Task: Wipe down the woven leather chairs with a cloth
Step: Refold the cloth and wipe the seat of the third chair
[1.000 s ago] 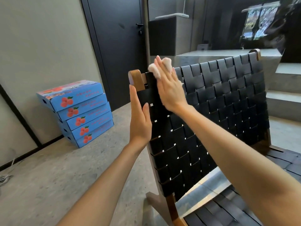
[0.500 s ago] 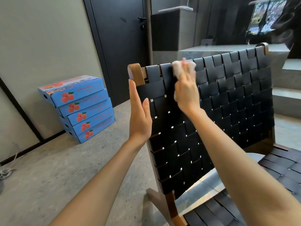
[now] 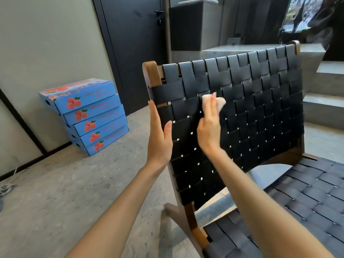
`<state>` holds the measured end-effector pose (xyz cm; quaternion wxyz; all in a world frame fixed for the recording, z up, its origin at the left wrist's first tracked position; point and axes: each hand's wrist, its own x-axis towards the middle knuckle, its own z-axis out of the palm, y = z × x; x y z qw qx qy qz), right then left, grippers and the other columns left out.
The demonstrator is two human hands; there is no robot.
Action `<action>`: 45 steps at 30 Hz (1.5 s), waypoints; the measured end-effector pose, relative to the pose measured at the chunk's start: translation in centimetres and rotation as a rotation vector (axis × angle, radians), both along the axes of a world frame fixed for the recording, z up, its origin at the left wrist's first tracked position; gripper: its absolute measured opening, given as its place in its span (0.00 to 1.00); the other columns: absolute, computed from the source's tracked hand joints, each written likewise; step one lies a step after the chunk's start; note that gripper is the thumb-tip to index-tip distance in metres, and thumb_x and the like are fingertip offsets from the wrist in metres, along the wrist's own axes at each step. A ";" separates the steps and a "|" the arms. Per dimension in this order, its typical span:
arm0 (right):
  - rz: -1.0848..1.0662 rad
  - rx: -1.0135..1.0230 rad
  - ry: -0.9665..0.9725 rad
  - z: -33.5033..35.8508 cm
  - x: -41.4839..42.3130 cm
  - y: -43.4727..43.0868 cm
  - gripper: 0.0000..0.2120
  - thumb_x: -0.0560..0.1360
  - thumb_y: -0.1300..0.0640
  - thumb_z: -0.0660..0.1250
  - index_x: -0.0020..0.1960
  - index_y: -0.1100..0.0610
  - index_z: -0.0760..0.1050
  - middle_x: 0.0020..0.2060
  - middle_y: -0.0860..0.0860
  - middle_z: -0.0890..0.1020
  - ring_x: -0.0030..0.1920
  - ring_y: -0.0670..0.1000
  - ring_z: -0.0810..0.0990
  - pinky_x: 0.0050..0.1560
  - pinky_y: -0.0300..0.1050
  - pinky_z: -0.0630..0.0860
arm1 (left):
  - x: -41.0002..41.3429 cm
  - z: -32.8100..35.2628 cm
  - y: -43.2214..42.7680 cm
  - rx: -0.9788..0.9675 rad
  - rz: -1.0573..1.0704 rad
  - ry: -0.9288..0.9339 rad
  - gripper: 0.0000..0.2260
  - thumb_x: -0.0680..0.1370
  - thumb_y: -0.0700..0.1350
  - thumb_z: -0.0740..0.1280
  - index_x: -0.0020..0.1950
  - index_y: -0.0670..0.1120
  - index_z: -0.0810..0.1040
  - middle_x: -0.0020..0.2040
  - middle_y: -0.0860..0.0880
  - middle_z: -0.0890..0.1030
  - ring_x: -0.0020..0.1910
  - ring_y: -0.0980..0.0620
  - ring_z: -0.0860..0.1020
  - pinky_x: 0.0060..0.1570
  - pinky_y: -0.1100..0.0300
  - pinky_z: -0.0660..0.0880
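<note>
Right hand (image 3: 208,131), fingers straight, pressing white cloth (image 3: 220,103) on black woven chair back (image 3: 260,108) near its upper-left corner, left hand (image 3: 159,135) flat against its left edge — blue boxes (image 3: 89,112) stacked on concrete floor (image 3: 55,192).

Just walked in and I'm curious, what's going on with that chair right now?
A person is wiping the back of the woven leather chair. Their right hand presses a small white cloth against the black straps with straight fingers, in the upper left part of the back. The left hand, fingers straight, lies along the back's left edge, apparently steadying it. A stack of blue boxes sits on the floor by the wall.
</note>
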<state>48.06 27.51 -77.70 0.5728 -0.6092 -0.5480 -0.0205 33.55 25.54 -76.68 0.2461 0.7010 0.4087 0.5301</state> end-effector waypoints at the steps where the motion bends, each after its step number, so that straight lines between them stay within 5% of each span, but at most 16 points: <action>1: 0.056 0.018 -0.048 -0.3 -1.8 -1.1 0.30 0.76 0.74 0.51 0.76 0.61 0.55 0.77 0.57 0.53 0.76 0.49 0.56 0.74 0.57 0.60 | 0.1 -0.3 -0.3 -0.006 0.003 -0.002 0.30 0.84 0.45 0.56 0.78 0.55 0.40 0.79 0.57 0.42 0.71 0.66 0.45 0.68 0.68 0.49; 3: 0.190 0.073 -0.246 -1.8 -4.3 -3.3 0.24 0.79 0.65 0.50 0.75 0.61 0.58 0.77 0.55 0.53 0.77 0.48 0.55 0.75 0.55 0.58 | -0.1 -0.6 -0.4 0.000 0.002 0.009 0.30 0.83 0.44 0.57 0.77 0.57 0.41 0.78 0.58 0.43 0.72 0.66 0.45 0.68 0.68 0.50; 6: 0.288 0.075 -0.489 -3.8 -2.2 -4.2 0.27 0.80 0.57 0.45 0.78 0.59 0.47 0.78 0.54 0.49 0.78 0.50 0.47 0.74 0.55 0.56 | -0.7 -1.6 -1.2 0.026 -0.031 0.027 0.32 0.82 0.42 0.60 0.73 0.62 0.41 0.74 0.66 0.42 0.70 0.69 0.46 0.62 0.80 0.49; 8: 0.184 0.015 -0.383 -3.8 1.3 -3.0 0.28 0.79 0.64 0.48 0.78 0.59 0.47 0.77 0.56 0.50 0.77 0.45 0.45 0.75 0.55 0.56 | -0.7 -2.1 -1.8 0.011 -0.040 0.047 0.34 0.82 0.42 0.62 0.71 0.66 0.41 0.73 0.67 0.41 0.71 0.68 0.46 0.65 0.75 0.49; 11: -0.088 -0.113 -0.066 -3.4 5.5 -0.9 0.36 0.72 0.79 0.52 0.78 0.64 0.47 0.77 0.58 0.51 0.77 0.57 0.47 0.76 0.60 0.52 | -0.5 -2.6 -2.3 -0.014 -0.017 0.052 0.33 0.82 0.42 0.61 0.72 0.64 0.42 0.76 0.63 0.42 0.72 0.63 0.48 0.67 0.66 0.53; 14: -0.086 -0.130 0.180 -2.6 3.8 -0.8 0.36 0.73 0.78 0.50 0.78 0.62 0.49 0.76 0.58 0.54 0.75 0.51 0.54 0.77 0.45 0.50 | -0.4 -2.7 -2.5 -0.022 -0.012 0.042 0.33 0.82 0.41 0.61 0.72 0.63 0.41 0.79 0.59 0.44 0.76 0.59 0.49 0.67 0.66 0.53; 16: 0.023 -0.082 0.057 -2.9 0.5 -1.9 0.36 0.71 0.79 0.50 0.77 0.61 0.54 0.73 0.60 0.57 0.72 0.45 0.57 0.75 0.39 0.51 | -0.2 -2.7 -2.5 -0.019 0.010 0.041 0.33 0.82 0.42 0.61 0.72 0.64 0.41 0.79 0.58 0.45 0.77 0.56 0.50 0.69 0.63 0.53; 19: 0.196 -0.035 -0.221 -4.1 -0.4 -3.3 0.35 0.74 0.77 0.52 0.78 0.61 0.47 0.77 0.57 0.48 0.78 0.55 0.50 0.76 0.55 0.53 | 0.1 -2.7 -2.6 -0.004 0.039 0.048 0.33 0.82 0.42 0.61 0.72 0.63 0.42 0.79 0.57 0.44 0.78 0.54 0.50 0.70 0.60 0.53; 22: 0.087 -0.121 -0.340 -3.9 4.5 -1.8 0.37 0.74 0.75 0.52 0.78 0.61 0.41 0.78 0.57 0.44 0.77 0.62 0.47 0.76 0.61 0.51 | 0.0 -2.7 -2.6 -0.015 0.025 0.034 0.33 0.82 0.41 0.61 0.73 0.62 0.42 0.79 0.57 0.45 0.77 0.55 0.50 0.69 0.63 0.52; 25: -0.052 -0.257 0.001 -2.0 5.7 -0.8 0.38 0.74 0.77 0.54 0.78 0.62 0.39 0.78 0.57 0.44 0.77 0.59 0.45 0.74 0.46 0.48 | -0.1 -2.7 -2.7 -0.015 0.025 0.035 0.32 0.82 0.41 0.61 0.73 0.62 0.43 0.79 0.56 0.45 0.77 0.55 0.50 0.68 0.64 0.52; 28: 0.030 -0.174 -0.016 -2.0 1.7 -1.8 0.33 0.76 0.77 0.50 0.78 0.64 0.43 0.76 0.61 0.49 0.75 0.53 0.52 0.69 0.28 0.42 | 0.0 -2.7 -2.7 -0.018 0.023 0.032 0.33 0.82 0.41 0.61 0.74 0.60 0.42 0.80 0.55 0.45 0.78 0.55 0.49 0.70 0.62 0.53; 31: 0.228 -0.092 -0.313 -4.4 -0.5 -4.3 0.37 0.76 0.76 0.54 0.78 0.60 0.41 0.78 0.57 0.44 0.78 0.55 0.45 0.75 0.48 0.51 | 0.0 -2.7 -2.6 -0.016 0.043 0.038 0.33 0.82 0.41 0.61 0.76 0.57 0.43 0.80 0.54 0.45 0.78 0.55 0.49 0.71 0.60 0.53; 34: 0.212 -0.091 -0.609 -5.2 3.5 -4.3 0.42 0.72 0.77 0.57 0.78 0.59 0.38 0.78 0.55 0.40 0.77 0.60 0.48 0.64 0.43 0.69 | -0.1 -2.7 -2.7 -0.028 0.014 0.022 0.33 0.82 0.41 0.62 0.74 0.61 0.42 0.80 0.55 0.45 0.78 0.54 0.49 0.73 0.57 0.54; 36: 0.096 -0.158 -0.488 -4.4 5.7 -3.4 0.41 0.73 0.77 0.55 0.78 0.60 0.38 0.78 0.55 0.40 0.77 0.61 0.48 0.66 0.46 0.69 | -0.3 -2.6 -2.7 -0.040 -0.004 0.012 0.33 0.81 0.41 0.62 0.72 0.64 0.42 0.79 0.56 0.45 0.78 0.52 0.51 0.74 0.53 0.55; 40: 0.092 -0.217 -0.116 -4.2 4.6 -2.5 0.33 0.79 0.66 0.52 0.79 0.59 0.39 0.78 0.50 0.40 0.77 0.49 0.37 0.76 0.44 0.44 | -0.4 -2.5 -2.8 -0.043 0.001 0.016 0.33 0.81 0.42 0.62 0.71 0.66 0.42 0.79 0.57 0.46 0.78 0.50 0.52 0.74 0.50 0.58; 45: -0.086 -0.220 -0.314 -6.5 6.5 -3.5 0.29 0.82 0.44 0.49 0.79 0.49 0.45 0.79 0.44 0.46 0.78 0.51 0.46 0.75 0.54 0.56 | -0.8 -2.4 -2.7 -0.048 -0.033 0.016 0.34 0.82 0.42 0.62 0.68 0.70 0.41 0.79 0.58 0.46 0.78 0.50 0.52 0.73 0.52 0.57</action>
